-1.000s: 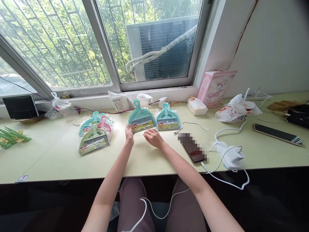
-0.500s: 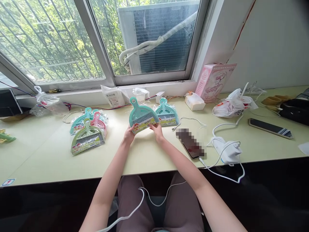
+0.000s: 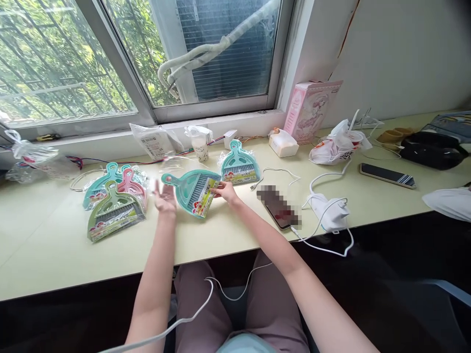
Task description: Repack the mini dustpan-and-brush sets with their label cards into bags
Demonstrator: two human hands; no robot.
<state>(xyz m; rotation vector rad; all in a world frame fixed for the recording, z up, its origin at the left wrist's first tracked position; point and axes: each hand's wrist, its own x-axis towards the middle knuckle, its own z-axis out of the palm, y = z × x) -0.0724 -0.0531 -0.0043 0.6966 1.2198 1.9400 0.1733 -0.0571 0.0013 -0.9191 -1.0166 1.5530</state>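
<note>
A teal dustpan-and-brush set (image 3: 195, 189) hangs tilted above the table, its handle pointing left. My right hand (image 3: 226, 192) grips it at its right edge, by the printed label. Beside the handle, my left hand (image 3: 165, 198) is open with fingers spread, holding nothing. Another teal set (image 3: 239, 164) in clear wrap lies behind my right hand. To the left are a green set (image 3: 116, 211), a pink set (image 3: 132, 184) and a further teal one (image 3: 97, 189), overlapping in plastic wrap.
On the right lie a phone (image 3: 277, 208) with a cable, a white power strip (image 3: 329, 212) and a second phone (image 3: 386, 175). Along the window stand a cup (image 3: 200, 147), a tissue pack (image 3: 283, 143) and a pink box (image 3: 311, 113).
My left hand has let go of the teal set and moved left. The set has turned so its handle points left, still in my right hand. The view has shifted right.
</note>
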